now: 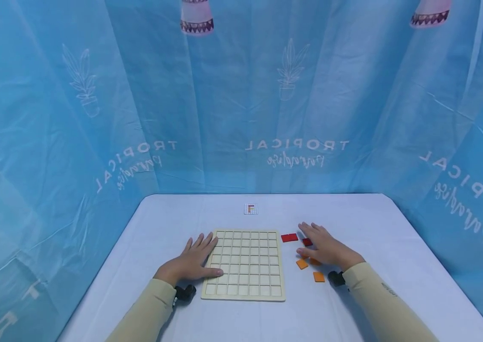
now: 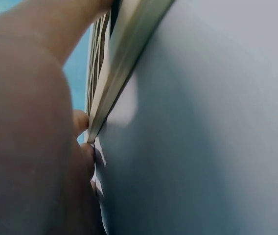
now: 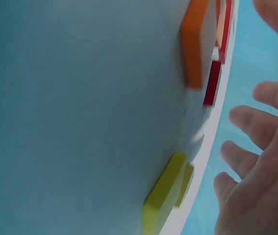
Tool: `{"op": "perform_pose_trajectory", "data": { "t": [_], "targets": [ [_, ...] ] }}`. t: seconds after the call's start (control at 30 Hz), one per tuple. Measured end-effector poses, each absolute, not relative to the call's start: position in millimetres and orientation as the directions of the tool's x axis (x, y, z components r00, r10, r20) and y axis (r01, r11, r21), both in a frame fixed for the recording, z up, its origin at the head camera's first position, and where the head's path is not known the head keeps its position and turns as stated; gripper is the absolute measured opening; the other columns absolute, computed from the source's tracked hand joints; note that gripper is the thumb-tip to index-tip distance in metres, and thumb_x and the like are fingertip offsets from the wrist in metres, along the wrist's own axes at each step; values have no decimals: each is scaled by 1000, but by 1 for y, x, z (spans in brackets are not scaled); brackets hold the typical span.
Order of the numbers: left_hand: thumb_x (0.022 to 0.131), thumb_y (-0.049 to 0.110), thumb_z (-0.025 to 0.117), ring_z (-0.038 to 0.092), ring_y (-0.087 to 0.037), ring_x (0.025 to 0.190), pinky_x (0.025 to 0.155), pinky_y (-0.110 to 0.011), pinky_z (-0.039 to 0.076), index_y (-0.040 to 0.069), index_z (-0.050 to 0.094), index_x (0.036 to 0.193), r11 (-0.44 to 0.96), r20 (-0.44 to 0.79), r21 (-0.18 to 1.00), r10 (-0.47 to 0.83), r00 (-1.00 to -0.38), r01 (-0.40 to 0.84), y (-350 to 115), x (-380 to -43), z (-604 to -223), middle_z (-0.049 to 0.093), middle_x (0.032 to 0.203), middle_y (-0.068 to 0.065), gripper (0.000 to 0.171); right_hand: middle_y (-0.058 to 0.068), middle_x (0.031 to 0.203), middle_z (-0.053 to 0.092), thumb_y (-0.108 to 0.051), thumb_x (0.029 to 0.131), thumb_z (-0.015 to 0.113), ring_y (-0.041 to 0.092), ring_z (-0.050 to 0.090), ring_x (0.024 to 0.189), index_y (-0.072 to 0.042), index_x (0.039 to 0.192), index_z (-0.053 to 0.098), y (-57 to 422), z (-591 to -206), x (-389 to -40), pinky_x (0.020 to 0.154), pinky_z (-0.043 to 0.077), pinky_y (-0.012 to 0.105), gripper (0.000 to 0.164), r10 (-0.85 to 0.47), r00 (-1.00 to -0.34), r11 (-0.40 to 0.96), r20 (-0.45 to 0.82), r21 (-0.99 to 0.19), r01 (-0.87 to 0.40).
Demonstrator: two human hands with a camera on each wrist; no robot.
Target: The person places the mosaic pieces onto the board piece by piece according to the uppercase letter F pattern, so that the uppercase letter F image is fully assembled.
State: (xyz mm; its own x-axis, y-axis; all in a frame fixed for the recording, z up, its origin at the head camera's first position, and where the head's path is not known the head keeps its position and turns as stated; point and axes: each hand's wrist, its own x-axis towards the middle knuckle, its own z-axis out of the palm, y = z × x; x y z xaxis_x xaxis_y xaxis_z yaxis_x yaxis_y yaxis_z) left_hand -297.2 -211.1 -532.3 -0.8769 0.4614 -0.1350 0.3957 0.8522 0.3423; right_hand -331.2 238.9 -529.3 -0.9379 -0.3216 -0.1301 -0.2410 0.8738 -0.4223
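Observation:
A square, pale wooden grid board [image 1: 243, 298] lies flat on the white table. My left hand [image 1: 187, 263] rests at its left side with fingers spread, the thumb over the lower left cells and fingertips at the upper left edge. In the left wrist view the board's edge [image 2: 122, 63] runs beside that hand. Over the loose tiles, right of the board, my right hand [image 1: 324, 248] is spread with straight fingers and holds nothing. Near it lie red tiles [image 1: 289, 237] and orange tiles [image 1: 319, 277]. Yellow tiles [image 3: 164, 193] show in the right wrist view; the hand hides them in the head view.
A small card [image 1: 250, 209] with a coloured grid pattern lies behind the board, near the back of the table [image 1: 173, 213]. Blue printed curtains [image 1: 232, 104] hang behind and at both sides. Each wrist wears a small black camera [image 1: 185, 293].

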Motion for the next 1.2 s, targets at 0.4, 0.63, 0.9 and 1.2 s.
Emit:
{"op": "perform_pose_trajectory", "data": {
  "t": [0.4, 0.63, 0.9, 1.2],
  "targets": [
    [89, 78, 62, 3, -39, 159, 124, -59, -3, 8, 22, 169, 848, -94, 352, 453, -887, 395, -211, -298, -542, 13, 174, -15, 114, 13, 165, 40, -30, 105, 70, 36, 30, 154, -7, 162, 43, 215, -526, -345, 121, 30, 54, 67, -495, -866, 804, -63, -412, -429],
    [87, 76, 66, 6, -39, 159, 124, -60, 0, 7, 25, 168, 836, -62, 384, 447, -892, 392, -211, -297, -542, 16, 174, -15, 114, 12, 150, 57, -15, 100, 76, 32, 51, 140, -5, 149, 59, 204, -530, -352, 116, 40, 49, 53, -532, -847, 772, -6, -415, -482],
    [87, 78, 65, 6, -36, 159, 125, -59, 0, 9, 26, 168, 845, -55, 366, 438, -897, 390, -212, -297, -544, 17, 174, -12, 114, 2, 129, 70, -2, 94, 80, 23, 63, 120, -9, 132, 74, 191, -528, -350, 107, 50, 46, 40, -467, -882, 784, 65, -430, -447],
    [85, 82, 62, 5, -32, 159, 125, -55, -2, 13, 26, 169, 850, -39, 354, 429, -903, 389, -212, -296, -546, 17, 174, -7, 115, 0, 116, 70, 5, 93, 78, 21, 65, 112, -8, 120, 79, 185, -529, -351, 103, 54, 41, 30, -435, -892, 796, 119, -413, -443]
  ]
}}
